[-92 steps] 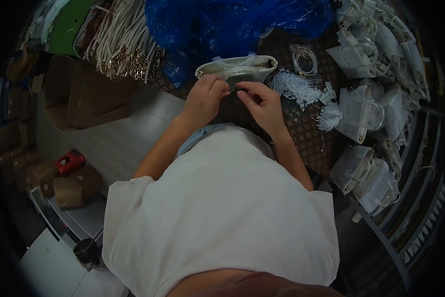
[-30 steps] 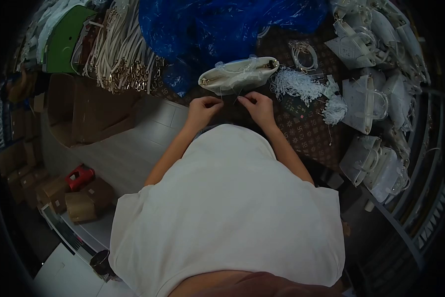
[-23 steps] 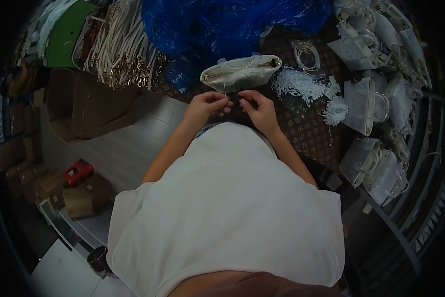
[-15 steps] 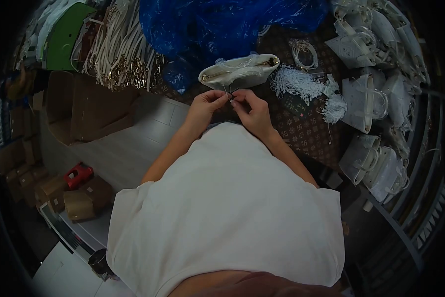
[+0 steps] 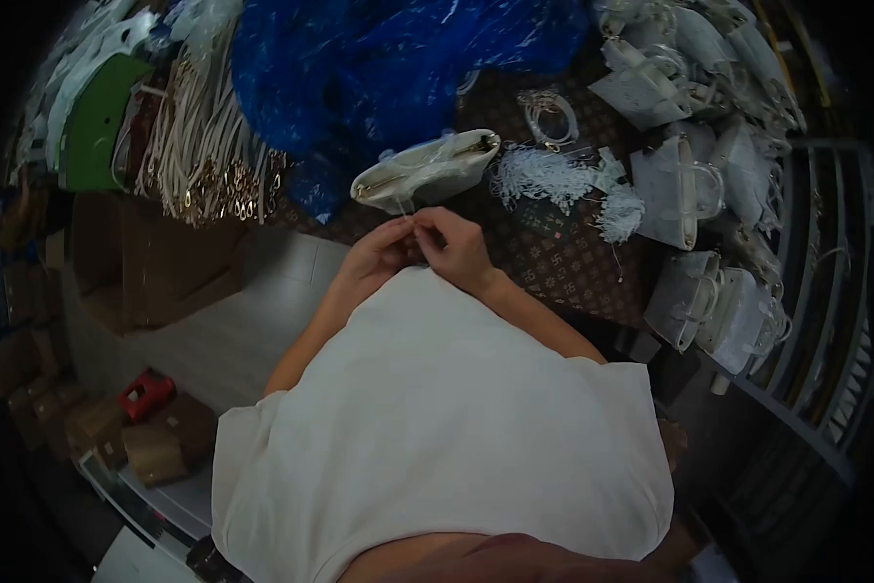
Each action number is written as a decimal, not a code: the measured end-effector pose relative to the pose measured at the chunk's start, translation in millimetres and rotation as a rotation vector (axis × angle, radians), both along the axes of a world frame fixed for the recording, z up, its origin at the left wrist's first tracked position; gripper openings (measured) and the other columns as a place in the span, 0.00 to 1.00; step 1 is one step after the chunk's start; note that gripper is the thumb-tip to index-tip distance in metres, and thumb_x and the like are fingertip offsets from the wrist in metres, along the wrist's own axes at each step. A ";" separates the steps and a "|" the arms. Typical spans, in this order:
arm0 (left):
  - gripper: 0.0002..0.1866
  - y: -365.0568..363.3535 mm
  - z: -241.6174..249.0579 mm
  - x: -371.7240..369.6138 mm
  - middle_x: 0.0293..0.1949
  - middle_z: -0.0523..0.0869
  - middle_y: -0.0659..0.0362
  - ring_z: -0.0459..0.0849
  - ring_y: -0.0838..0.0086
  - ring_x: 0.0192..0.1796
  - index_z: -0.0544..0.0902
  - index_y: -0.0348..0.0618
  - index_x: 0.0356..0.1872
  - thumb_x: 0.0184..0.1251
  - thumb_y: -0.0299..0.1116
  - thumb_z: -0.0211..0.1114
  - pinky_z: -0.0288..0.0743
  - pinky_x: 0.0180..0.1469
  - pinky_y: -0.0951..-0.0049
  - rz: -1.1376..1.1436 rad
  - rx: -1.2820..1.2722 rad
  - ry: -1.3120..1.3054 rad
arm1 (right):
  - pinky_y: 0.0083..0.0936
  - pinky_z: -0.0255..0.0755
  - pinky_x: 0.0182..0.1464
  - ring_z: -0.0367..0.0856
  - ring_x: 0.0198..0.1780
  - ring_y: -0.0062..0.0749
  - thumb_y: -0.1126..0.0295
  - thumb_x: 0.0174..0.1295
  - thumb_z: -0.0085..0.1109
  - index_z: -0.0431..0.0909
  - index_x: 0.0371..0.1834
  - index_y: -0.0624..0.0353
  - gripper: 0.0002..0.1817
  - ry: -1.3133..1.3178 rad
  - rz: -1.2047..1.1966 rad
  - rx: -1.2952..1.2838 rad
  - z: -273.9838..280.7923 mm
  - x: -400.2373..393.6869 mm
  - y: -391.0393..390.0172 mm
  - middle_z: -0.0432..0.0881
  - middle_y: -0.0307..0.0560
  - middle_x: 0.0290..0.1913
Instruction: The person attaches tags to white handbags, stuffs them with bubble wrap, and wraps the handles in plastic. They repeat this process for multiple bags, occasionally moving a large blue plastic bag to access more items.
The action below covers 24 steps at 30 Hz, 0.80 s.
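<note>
A white handbag [image 5: 425, 173] with clear plastic about its handles lies at the table's near edge, its opening facing up. Just below its near side, my left hand [image 5: 383, 250] and my right hand [image 5: 453, 249] meet, fingertips pinched together. A thin white string runs from the bag down to the fingertips. Whatever small piece is between the fingers is hidden. To the right of the bag lies a bundle of white strings [image 5: 544, 177], with a smaller bundle [image 5: 620, 212] beside it.
Blue plastic [image 5: 398, 68] covers the table's far part. White straps with gold clasps [image 5: 196, 136] hang at the left, near a green piece [image 5: 102, 121]. Several wrapped white bags [image 5: 665, 189] line the right side. A large brown box [image 5: 170, 257] stands at the lower left.
The view has shifted, so table items appear further left, and the bag and hands lower. My hands are closer together, and the dark piece between my fingertips no longer shows.
</note>
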State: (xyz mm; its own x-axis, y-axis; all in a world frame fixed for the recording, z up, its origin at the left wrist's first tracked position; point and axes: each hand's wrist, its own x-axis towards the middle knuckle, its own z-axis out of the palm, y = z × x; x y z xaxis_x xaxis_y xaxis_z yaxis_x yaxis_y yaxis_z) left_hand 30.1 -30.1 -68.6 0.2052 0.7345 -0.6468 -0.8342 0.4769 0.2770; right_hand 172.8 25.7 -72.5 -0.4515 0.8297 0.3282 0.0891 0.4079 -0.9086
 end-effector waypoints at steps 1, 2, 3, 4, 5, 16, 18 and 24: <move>0.07 -1.0 -5.6 -2.3 0.37 0.80 0.59 0.78 0.73 0.40 0.78 0.42 0.40 0.61 0.27 0.60 0.75 0.45 0.72 0.019 -0.090 -0.264 | 0.20 0.72 0.29 0.79 0.28 0.29 0.81 0.54 0.56 0.75 0.35 0.64 0.06 0.013 0.033 0.026 -0.1 -0.7 0.7 0.79 0.47 0.29; 0.07 -0.5 -11.3 -4.0 0.37 0.80 0.59 0.78 0.73 0.40 0.78 0.42 0.40 0.61 0.27 0.60 0.75 0.45 0.72 -0.008 -0.077 -0.269 | 0.21 0.72 0.29 0.80 0.29 0.31 0.80 0.54 0.56 0.75 0.35 0.64 0.06 0.027 0.069 0.049 -0.6 -0.9 2.4 0.79 0.47 0.29; 0.06 1.2 -13.3 -5.0 0.36 0.80 0.59 0.78 0.72 0.40 0.77 0.43 0.39 0.61 0.26 0.60 0.74 0.45 0.72 0.022 -0.166 -0.318 | 0.21 0.72 0.29 0.80 0.29 0.31 0.80 0.54 0.56 0.75 0.35 0.64 0.06 0.021 0.048 0.063 -2.0 -1.2 4.5 0.79 0.47 0.29; 0.05 3.4 -15.5 -5.0 0.35 0.79 0.59 0.78 0.72 0.40 0.77 0.43 0.37 0.60 0.26 0.60 0.74 0.45 0.72 0.055 -0.259 -0.365 | 0.22 0.72 0.28 0.80 0.28 0.33 0.80 0.54 0.56 0.75 0.34 0.64 0.05 0.012 0.076 0.113 -3.5 -1.4 6.4 0.79 0.48 0.30; 0.05 5.4 -17.6 -4.6 0.35 0.79 0.59 0.78 0.72 0.40 0.77 0.43 0.37 0.60 0.26 0.60 0.74 0.45 0.72 0.040 -0.252 -0.366 | 0.23 0.72 0.28 0.80 0.28 0.34 0.80 0.54 0.56 0.75 0.34 0.64 0.05 0.002 0.108 0.160 -4.0 -0.6 8.7 0.79 0.49 0.30; 0.06 -8.7 -42.1 -45.5 0.36 0.80 0.61 0.76 0.77 0.37 0.76 0.45 0.39 0.61 0.30 0.61 0.71 0.41 0.76 -0.031 0.079 0.119 | 0.29 0.70 0.34 0.76 0.34 0.41 0.74 0.45 0.65 0.76 0.31 0.59 0.11 -0.446 -0.161 0.241 4.3 36.2 65.9 0.76 0.47 0.31; 0.06 -14.0 -57.9 -60.6 0.36 0.80 0.62 0.76 0.77 0.36 0.76 0.46 0.38 0.61 0.30 0.61 0.71 0.41 0.76 -0.033 0.087 0.128 | 0.36 0.67 0.43 0.73 0.42 0.42 0.73 0.40 0.65 0.75 0.26 0.58 0.09 -0.436 -0.041 0.516 3.4 28.5 77.9 0.75 0.45 0.35; 0.04 -21.5 -54.7 -80.5 0.33 0.80 0.63 0.76 0.78 0.34 0.76 0.47 0.36 0.61 0.29 0.60 0.71 0.38 0.77 0.057 0.075 0.153 | 0.37 0.67 0.42 0.73 0.39 0.43 0.71 0.41 0.63 0.73 0.23 0.60 0.09 -0.487 0.149 0.537 -12.8 27.5 104.7 0.74 0.46 0.32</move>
State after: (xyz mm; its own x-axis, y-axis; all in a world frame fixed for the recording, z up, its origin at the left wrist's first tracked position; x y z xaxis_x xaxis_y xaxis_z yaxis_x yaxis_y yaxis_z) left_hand -50.4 -51.6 -123.3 0.0652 0.7895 -0.6103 -0.8049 0.4031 0.4354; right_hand 200.3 130.4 -85.3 -0.7446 0.5299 0.4059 0.3402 0.8245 -0.4522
